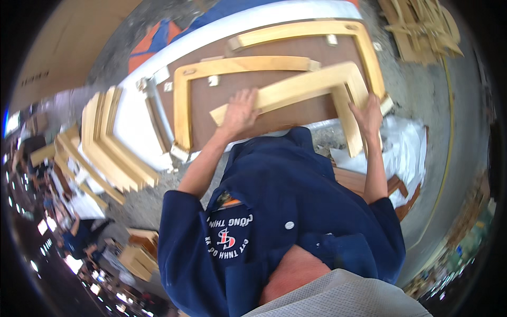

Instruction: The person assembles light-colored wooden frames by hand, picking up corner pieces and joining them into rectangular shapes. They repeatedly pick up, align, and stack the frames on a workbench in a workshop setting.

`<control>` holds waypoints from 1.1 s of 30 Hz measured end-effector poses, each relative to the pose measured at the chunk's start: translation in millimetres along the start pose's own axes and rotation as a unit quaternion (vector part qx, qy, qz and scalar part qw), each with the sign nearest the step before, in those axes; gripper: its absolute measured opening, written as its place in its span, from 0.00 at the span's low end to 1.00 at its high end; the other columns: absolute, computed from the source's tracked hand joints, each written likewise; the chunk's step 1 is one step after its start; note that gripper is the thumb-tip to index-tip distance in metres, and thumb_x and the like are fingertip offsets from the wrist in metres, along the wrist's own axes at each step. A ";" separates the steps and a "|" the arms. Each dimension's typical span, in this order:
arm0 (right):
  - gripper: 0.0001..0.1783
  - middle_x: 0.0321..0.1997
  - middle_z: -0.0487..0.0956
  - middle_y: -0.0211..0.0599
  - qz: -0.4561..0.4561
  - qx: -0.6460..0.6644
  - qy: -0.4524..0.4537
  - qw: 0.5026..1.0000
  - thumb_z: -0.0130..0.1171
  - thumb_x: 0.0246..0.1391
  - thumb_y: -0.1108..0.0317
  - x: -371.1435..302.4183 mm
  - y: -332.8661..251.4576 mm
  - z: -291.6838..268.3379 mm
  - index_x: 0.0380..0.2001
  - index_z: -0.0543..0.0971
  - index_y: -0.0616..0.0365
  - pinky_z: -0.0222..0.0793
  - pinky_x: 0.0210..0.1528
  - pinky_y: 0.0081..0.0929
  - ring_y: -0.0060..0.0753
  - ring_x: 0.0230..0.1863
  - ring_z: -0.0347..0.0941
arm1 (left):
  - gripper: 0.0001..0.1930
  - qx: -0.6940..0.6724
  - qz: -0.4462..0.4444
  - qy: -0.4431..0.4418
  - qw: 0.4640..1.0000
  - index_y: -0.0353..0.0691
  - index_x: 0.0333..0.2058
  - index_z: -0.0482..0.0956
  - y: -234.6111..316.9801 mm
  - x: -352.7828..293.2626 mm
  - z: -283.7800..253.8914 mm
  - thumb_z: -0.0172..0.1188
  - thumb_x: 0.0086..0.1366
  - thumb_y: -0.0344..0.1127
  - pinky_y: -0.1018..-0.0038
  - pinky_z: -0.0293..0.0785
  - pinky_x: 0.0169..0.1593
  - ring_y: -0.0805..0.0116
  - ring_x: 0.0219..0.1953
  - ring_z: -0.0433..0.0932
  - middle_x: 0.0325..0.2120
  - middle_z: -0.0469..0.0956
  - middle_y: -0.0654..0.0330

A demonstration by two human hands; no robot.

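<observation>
I hold a pale, L-shaped wooden frame piece above a brown board. My left hand is closed over the piece near its left end. My right hand grips the shorter side, below the rounded corner. Another pale leg slants down from under that corner; whether it belongs to the same piece I cannot tell. Two yellower, bent wooden frames lie on the board: one left of my hands, the other along the far and right side. Small white blocks sit beside them.
White covering borders the board. Several angled wooden pieces are stacked at the left, near a big cardboard surface. More wooden parts lie at the far right. Plastic sheeting and reddish-brown wood are by my right arm.
</observation>
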State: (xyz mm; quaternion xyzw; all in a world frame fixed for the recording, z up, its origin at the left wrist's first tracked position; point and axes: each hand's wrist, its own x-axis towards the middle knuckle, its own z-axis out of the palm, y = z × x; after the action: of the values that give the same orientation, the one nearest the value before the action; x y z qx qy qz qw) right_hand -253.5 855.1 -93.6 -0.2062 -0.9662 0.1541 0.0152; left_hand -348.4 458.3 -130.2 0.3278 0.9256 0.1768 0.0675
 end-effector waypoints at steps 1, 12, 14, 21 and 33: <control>0.34 0.43 0.74 0.53 0.002 -0.008 0.003 1.000 0.70 0.42 0.49 18.4 2.5 -3.2 0.40 0.70 0.66 0.71 0.44 0.49 0.59 0.43 0.74 | 0.37 0.015 0.019 0.042 0.999 0.34 0.61 0.62 -0.3 14.4 -3.8 0.67 0.54 0.39 0.54 0.67 0.49 0.51 0.49 0.71 0.48 0.69 0.50; 0.36 0.53 0.74 0.52 0.063 -0.010 0.099 0.993 0.68 0.44 0.47 202.5 53.3 60.4 0.46 0.73 0.67 0.72 0.50 0.45 0.55 0.49 0.75 | 0.35 0.080 0.026 0.018 0.996 0.38 0.61 0.62 -23.4 233.8 11.9 0.65 0.58 0.42 0.51 0.69 0.47 0.50 0.49 0.73 0.47 0.72 0.51; 0.38 0.53 0.73 0.52 0.078 -0.032 0.104 0.991 0.67 0.45 0.46 201.9 59.6 69.1 0.51 0.71 0.64 0.73 0.49 0.47 0.55 0.49 0.75 | 0.35 0.087 0.027 0.006 0.996 0.40 0.62 0.62 -22.4 244.7 16.0 0.65 0.58 0.42 0.51 0.70 0.47 0.51 0.49 0.73 0.47 0.72 0.52; 0.45 0.50 0.73 0.49 0.108 -0.114 0.023 0.987 0.66 0.47 0.44 163.0 61.1 53.2 0.61 0.61 0.56 0.74 0.45 0.49 0.54 0.50 0.74 | 0.41 0.095 0.035 -0.004 0.995 0.44 0.66 0.57 -17.5 251.4 32.5 0.66 0.57 0.43 0.50 0.69 0.45 0.55 0.48 0.73 0.46 0.71 0.55; 0.37 0.63 0.66 0.59 -0.009 0.026 0.179 0.984 0.63 0.55 0.54 62.2 8.7 55.8 0.59 0.66 0.69 0.61 0.62 0.48 0.61 0.60 0.65 | 0.45 0.082 0.062 0.007 0.995 0.40 0.65 0.58 35.9 103.1 41.3 0.64 0.55 0.57 0.44 0.62 0.57 0.49 0.62 0.63 0.61 0.63 0.47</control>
State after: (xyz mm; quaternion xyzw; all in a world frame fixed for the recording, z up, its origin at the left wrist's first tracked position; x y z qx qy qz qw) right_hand -312.2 871.4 -151.4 -0.2215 -0.9453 0.1399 0.1943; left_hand -397.5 560.9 -156.2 0.3873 0.9155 0.1064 0.0230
